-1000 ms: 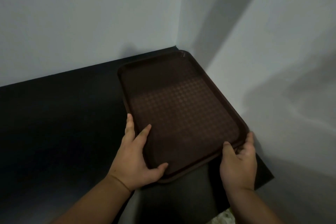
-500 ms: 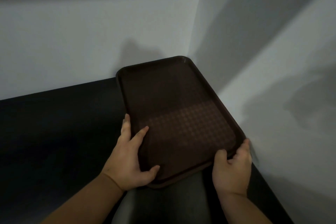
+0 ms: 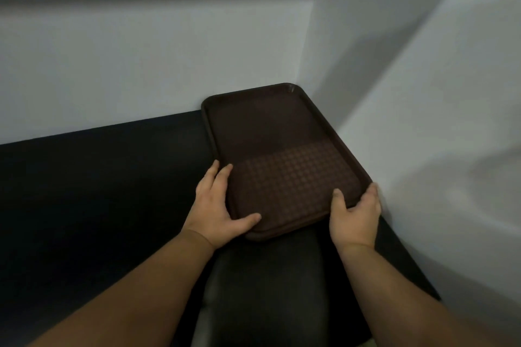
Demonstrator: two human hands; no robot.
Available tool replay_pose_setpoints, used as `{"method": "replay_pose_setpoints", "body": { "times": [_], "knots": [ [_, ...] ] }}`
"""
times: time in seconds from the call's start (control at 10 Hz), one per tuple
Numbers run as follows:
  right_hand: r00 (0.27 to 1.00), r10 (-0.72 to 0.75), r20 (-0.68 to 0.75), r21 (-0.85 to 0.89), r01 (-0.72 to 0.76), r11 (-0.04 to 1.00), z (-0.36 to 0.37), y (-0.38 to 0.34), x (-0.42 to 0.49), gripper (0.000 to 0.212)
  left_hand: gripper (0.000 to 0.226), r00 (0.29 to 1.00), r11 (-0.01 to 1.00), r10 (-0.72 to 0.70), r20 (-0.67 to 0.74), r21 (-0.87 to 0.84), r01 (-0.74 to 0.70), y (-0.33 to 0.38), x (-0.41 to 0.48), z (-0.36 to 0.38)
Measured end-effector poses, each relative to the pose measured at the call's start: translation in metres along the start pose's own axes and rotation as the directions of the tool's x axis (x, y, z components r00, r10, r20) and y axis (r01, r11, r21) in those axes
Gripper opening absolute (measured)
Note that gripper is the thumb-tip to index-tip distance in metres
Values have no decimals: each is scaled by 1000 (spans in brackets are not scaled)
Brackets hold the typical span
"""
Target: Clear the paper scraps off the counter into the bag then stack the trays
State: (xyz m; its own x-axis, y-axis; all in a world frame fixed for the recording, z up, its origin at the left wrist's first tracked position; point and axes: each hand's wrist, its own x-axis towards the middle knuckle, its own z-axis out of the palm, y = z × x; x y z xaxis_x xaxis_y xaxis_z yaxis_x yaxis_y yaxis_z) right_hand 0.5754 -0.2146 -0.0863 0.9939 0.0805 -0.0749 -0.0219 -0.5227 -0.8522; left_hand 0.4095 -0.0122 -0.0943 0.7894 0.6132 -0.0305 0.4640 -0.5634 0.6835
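Observation:
A dark brown tray (image 3: 282,149) with a chequered texture lies on the black counter (image 3: 98,191), its far end in the corner of two white walls. Its near edge shows a double rim, as if another tray lies beneath. My left hand (image 3: 217,203) rests on the near left corner, fingers straight along the left rim and thumb on the near rim. My right hand (image 3: 355,214) grips the near right corner, with the thumb on top and the fingers curled round the edge by the right wall. No paper scraps are in view.
White walls (image 3: 141,79) close the counter at the back and the right. A glossy black shape (image 3: 265,290), perhaps a bag, sits between my forearms at the counter's front.
With both hands on it, the tray has slid away from me and deeper into the corner. Its right edge now lies close along the right wall.

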Motion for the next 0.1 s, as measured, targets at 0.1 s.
{"method": "replay_pose_setpoints", "body": {
  "times": [0.1],
  "knots": [
    [998,-27,51,-17,27,999,-13,-7,-16,97,114,998,998,22,55,61,-25,7,-23,-9]
  ]
}}
